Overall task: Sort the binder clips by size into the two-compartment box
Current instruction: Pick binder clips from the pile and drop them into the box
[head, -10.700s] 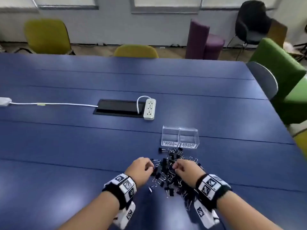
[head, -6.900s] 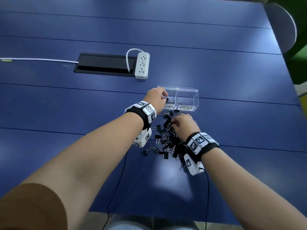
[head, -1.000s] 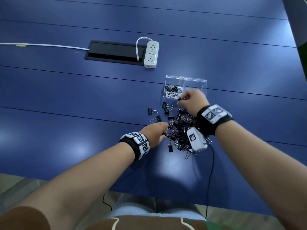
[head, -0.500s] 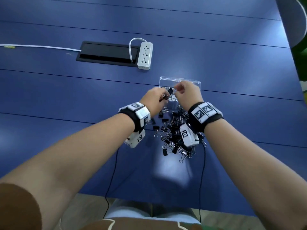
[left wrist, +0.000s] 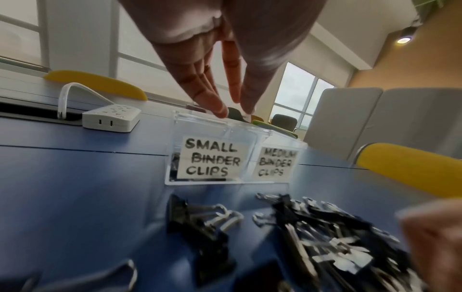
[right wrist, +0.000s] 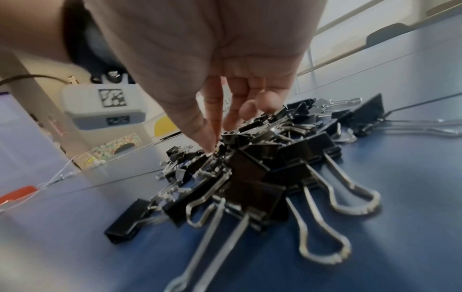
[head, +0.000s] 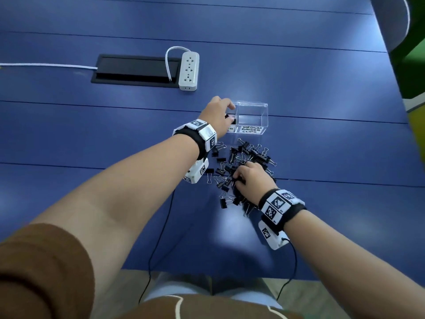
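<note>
A clear two-compartment box (head: pixel 253 118) stands on the blue table, labelled "SMALL BINDER CLIPS" (left wrist: pixel 210 160) on the left and "MEDIUM BINDER CLIPS" on the right. My left hand (head: pixel 226 111) hovers over the small compartment with its fingers (left wrist: pixel 220 106) straight and nothing visible between them (left wrist: pixel 233 110). A few black clips show through the small side's wall. The medium compartment looks empty. A pile of black binder clips (head: pixel 250 155) lies just in front of the box. My right hand (head: pixel 236 178) reaches into it, thumb and forefinger pinching a small clip (right wrist: pixel 215 146).
A white power strip (head: pixel 189 72) and a black cable hatch (head: pixel 135 71) lie beyond the box to the left, with a white cable (head: pixel 46 65) running off left. A grey chair back (head: pixel 391 19) stands at the far right. The table's front edge is close to my body.
Half a second ago both hands were together at the box. My right hand has dropped back into the pile, while my left stays over the small compartment with its fingers spread.
</note>
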Available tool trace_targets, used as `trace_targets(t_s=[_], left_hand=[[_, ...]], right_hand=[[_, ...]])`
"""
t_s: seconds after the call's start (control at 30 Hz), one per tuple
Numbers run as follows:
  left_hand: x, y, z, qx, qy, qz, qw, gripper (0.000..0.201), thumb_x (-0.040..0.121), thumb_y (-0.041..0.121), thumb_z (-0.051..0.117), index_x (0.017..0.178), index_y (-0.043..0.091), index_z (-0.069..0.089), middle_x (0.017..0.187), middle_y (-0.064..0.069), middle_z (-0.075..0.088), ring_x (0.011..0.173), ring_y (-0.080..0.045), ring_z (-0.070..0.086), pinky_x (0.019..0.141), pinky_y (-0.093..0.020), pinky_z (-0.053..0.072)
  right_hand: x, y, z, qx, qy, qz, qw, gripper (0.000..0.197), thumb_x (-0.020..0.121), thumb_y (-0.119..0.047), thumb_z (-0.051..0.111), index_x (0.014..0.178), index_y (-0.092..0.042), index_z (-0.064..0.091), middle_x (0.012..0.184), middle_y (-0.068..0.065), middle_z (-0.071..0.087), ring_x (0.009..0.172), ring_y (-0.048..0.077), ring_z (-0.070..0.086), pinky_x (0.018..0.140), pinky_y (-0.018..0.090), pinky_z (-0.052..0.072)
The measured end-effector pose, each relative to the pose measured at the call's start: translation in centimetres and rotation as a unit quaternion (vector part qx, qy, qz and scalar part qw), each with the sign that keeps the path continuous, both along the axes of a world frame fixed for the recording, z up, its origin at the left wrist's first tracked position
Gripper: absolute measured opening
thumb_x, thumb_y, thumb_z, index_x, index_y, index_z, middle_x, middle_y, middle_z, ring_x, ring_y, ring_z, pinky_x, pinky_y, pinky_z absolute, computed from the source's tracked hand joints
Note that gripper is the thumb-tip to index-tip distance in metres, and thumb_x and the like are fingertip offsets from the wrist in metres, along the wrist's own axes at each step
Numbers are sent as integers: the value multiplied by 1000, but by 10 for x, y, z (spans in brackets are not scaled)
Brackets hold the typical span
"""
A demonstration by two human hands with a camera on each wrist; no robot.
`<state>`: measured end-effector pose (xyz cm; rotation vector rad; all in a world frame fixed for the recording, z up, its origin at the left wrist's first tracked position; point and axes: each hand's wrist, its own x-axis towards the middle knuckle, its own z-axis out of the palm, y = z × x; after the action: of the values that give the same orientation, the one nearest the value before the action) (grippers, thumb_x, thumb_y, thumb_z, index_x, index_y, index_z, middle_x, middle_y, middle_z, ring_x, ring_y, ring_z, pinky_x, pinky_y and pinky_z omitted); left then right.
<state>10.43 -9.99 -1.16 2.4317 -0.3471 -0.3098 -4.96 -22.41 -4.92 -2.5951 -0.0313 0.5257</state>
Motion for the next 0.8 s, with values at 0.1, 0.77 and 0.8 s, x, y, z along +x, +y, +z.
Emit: trace_targets(t_s=[0.1,0.77,0.8], left_hand=[[-33,13,1,5,-6,-40,999,14,84,11,62,98,13,64,103,-7,59,78,-15,54,85,-33,52],[-132,52,-46,158,56,-162,972,23,89,24,61,109,13,58,113,-8,50,108,-25,50,87,-38,46],[-131,52,-47,162,43,-167,972,24,88,26,62,107,13,58,113,-8,51,109,-25,49,90,-37,44]], right_hand=[[0,3,0,-6,-7,-5,1000,13,86,-22,55,95,-15,62,102,4,55,107,23,44,88,41,49],[17,2,5,142,23,-151,978,17,74,-20,67,70,-12,52,68,2,57,60,15,49,58,28,45],[18,-2,7,164,25,-176,970,18,73,-20,67,68,-14,51,67,5,59,57,16,49,57,29,47]])
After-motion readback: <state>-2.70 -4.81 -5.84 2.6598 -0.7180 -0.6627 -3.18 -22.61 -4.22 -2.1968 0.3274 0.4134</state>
